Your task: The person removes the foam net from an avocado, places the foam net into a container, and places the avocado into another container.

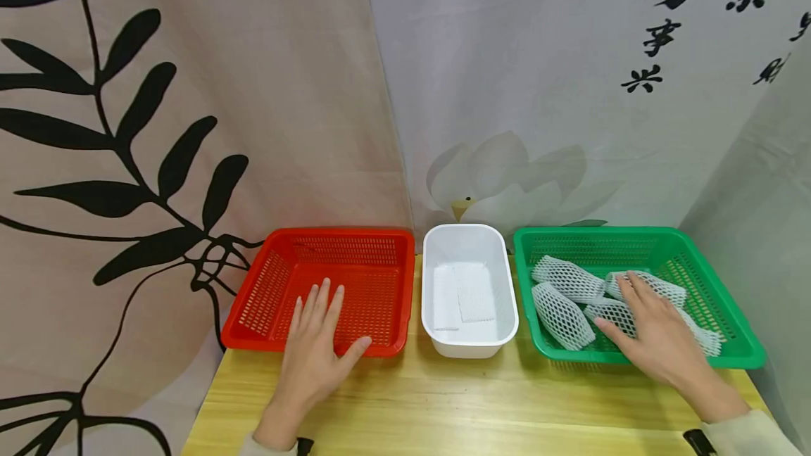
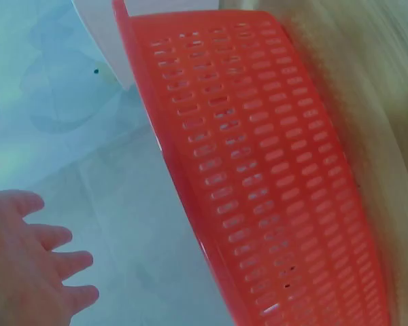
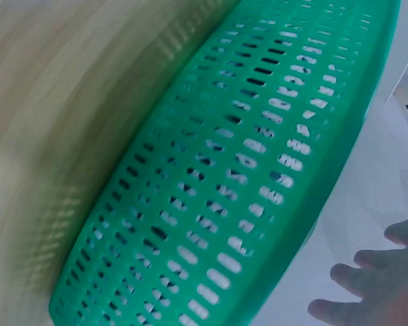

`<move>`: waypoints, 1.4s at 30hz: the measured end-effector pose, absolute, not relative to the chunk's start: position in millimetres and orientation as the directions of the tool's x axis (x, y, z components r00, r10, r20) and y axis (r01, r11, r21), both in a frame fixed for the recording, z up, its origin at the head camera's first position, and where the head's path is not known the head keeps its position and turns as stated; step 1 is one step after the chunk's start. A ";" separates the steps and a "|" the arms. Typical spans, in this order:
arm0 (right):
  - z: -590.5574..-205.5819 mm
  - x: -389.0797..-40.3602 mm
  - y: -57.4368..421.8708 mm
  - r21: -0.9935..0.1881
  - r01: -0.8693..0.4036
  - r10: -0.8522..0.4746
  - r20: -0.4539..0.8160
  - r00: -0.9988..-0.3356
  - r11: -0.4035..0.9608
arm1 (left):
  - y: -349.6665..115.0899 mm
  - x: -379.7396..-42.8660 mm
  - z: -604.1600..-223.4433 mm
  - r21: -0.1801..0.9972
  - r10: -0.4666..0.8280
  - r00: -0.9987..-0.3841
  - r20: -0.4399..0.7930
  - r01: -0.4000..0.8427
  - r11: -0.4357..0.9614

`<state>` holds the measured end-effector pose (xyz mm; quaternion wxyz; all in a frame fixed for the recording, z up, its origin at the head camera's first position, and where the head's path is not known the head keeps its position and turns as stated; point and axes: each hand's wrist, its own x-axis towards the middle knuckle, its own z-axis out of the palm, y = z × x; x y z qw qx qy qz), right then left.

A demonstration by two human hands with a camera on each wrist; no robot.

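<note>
My left hand (image 1: 315, 354) hovers over the near rim of a red basket (image 1: 380, 287), fingers spread and holding nothing. In the left wrist view its fingers show beyond the slotted side of that red basket (image 2: 258, 149). On the right, a green basket (image 1: 595, 232) holds several white foam net sleeves (image 1: 562, 315). Over these my right hand (image 1: 662, 336) reaches with straight, spread fingers, its fingertips overlapping a sleeve (image 1: 668, 290) in the head view. The right wrist view shows the fingers (image 3: 357, 278) past the green rim, with nothing gripped.
Between the baskets stands a white plastic bin (image 1: 469, 350) with a flat white meshed piece (image 1: 475, 298) on its floor. All three containers sit on a wooden table (image 1: 475, 400). Behind them hangs a printed cloth (image 1: 304, 104) with black leaves and characters.
</note>
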<state>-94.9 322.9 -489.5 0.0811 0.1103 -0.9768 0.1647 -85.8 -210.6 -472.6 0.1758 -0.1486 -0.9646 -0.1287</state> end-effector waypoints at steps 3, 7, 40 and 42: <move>-489.3 -97.0 317.4 -0.327 -0.232 -0.186 0.166 -0.969 0.916 | -207.8 -84.4 -474.8 0.202 0.251 -0.883 0.397 0.351 0.914; -489.5 -100.1 310.5 -0.339 -0.223 -0.187 0.137 -0.973 0.914 | -203.4 -82.5 -476.7 0.223 0.260 -0.871 0.417 0.375 0.900; -515.1 -135.2 270.3 -0.330 -0.249 -0.258 0.016 -0.966 0.911 | -173.6 -73.1 -492.7 0.308 0.295 -0.813 0.502 0.487 0.817; -516.7 -136.6 268.9 -0.323 -0.240 -0.255 -0.004 -0.967 0.915 | -172.0 -72.9 -493.3 0.309 0.300 -0.806 0.510 0.497 0.811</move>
